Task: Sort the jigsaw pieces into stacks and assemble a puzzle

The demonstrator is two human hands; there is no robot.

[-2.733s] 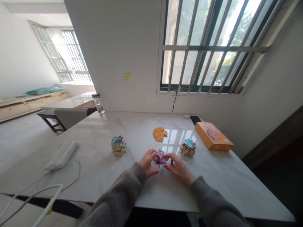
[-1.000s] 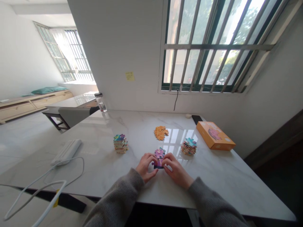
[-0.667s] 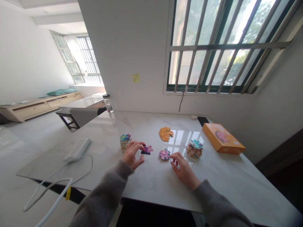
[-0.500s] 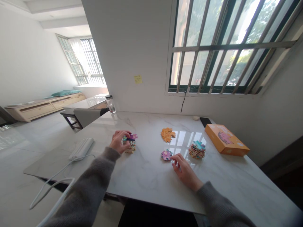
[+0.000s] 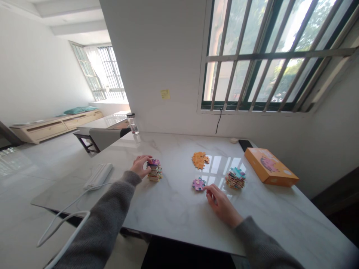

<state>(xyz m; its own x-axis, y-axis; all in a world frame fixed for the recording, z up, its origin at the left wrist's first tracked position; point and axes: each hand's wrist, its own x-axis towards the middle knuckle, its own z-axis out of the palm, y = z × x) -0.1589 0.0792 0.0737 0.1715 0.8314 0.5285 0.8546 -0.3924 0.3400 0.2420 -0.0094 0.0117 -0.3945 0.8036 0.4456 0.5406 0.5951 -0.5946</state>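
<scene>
My left hand (image 5: 141,166) is at the left stack of puzzle pieces (image 5: 155,172), thumb and fingers curved against the stack's upper left side, a purple piece on top. Whether the fingers grip a piece is hard to tell. On the right, my right hand (image 5: 221,203) rests on the table, fingers loosely bent and apart, its index fingertip at the edge of a small purple pile of pieces (image 5: 198,184). Another stack (image 5: 235,178), topped with a teal piece, stands to the right of that hand. Orange pieces (image 5: 200,160) lie in a pile farther back.
An orange box (image 5: 270,166) lies at the right of the marble table (image 5: 174,213), a black phone (image 5: 245,144) behind it. A glass bottle (image 5: 132,124) stands at the back left corner. A white power strip (image 5: 98,176) with a cable lies at the left.
The dark purple piece that my left hand held tilted over the left stack now lies flatter on top, and the fingers have drawn slightly left. My right hand has barely moved.
</scene>
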